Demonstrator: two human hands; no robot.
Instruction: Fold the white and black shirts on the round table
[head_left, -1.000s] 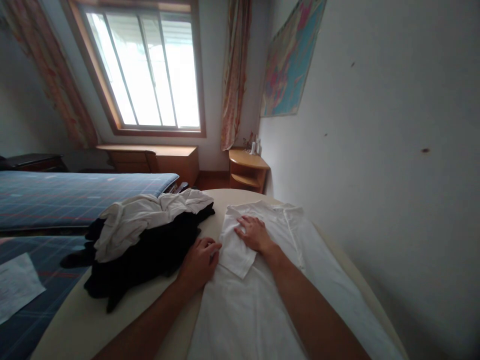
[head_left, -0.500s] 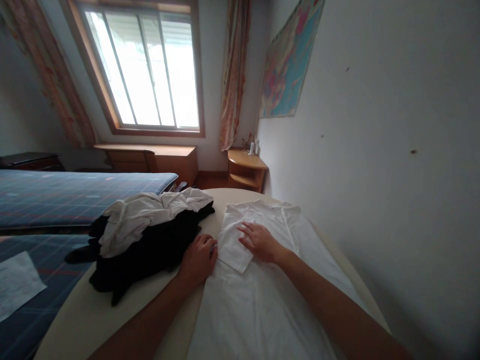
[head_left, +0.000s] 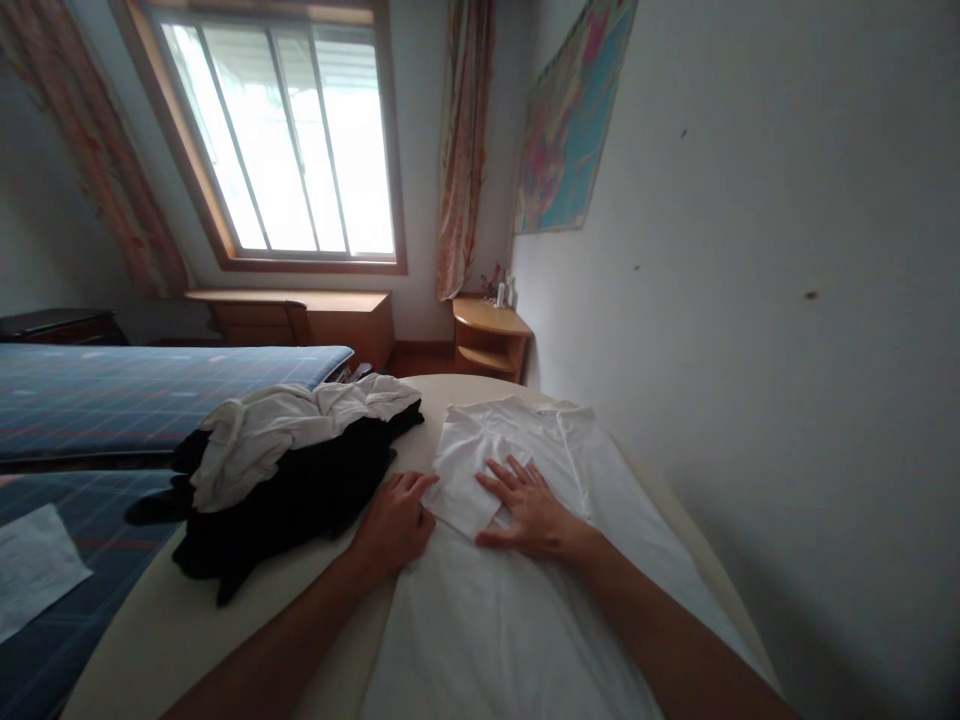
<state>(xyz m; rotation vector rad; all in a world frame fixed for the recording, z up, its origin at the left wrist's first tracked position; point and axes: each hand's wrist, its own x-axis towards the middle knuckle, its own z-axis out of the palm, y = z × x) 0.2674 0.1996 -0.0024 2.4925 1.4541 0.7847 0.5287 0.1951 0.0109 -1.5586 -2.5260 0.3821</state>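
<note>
A white shirt (head_left: 517, 620) lies spread on the round cream table, with its sleeve (head_left: 461, 475) folded inward over the body. My left hand (head_left: 394, 520) is at the left edge of that sleeve, fingers curled and closed on the cloth edge. Flat on the shirt beside the sleeve's inner end rests my right hand (head_left: 529, 510), its fingers spread and nothing held in it. Left of my left hand is a heap of clothes: a black garment (head_left: 300, 500) with a crumpled white garment (head_left: 262, 425) over it.
The cream tabletop (head_left: 300, 610) runs close to the white wall (head_left: 750, 400) on the right. Blue plaid mattresses (head_left: 172, 390) lie to the left, with a paper sheet (head_left: 37, 565) on the nearer one. A wooden desk (head_left: 345, 320) and corner shelf (head_left: 491, 318) stand at the back.
My right hand has shifted slightly down and right, and its fingers have spread wider on the shirt. My left hand's index finger now reaches out farther onto the sleeve edge.
</note>
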